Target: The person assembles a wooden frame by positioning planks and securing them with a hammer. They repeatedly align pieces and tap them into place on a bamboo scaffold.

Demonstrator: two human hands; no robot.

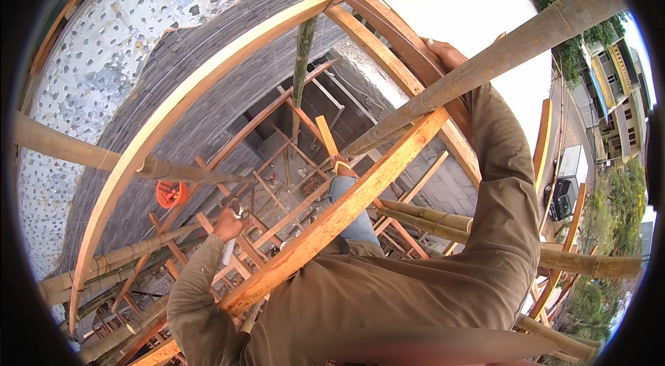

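My left hand is closed around what looks like a hammer, gripped close to its metal head, with the pale handle pointing down. It is out to the left, above the timber framework. My right hand reaches up to the right and grips the edge of a reddish-brown wooden beam. A thick bamboo pole crosses in front of that wrist and hides part of it. Just before my body, a lighter wooden beam slants from lower left to upper right.
A long curved-looking timber spans the left, near an upright bamboo pole. A red-orange bucket with small items hangs at left. My foot is on the framework, high above rubble-strewn ground. A grey tiled wall stands beyond; a truck is at right.
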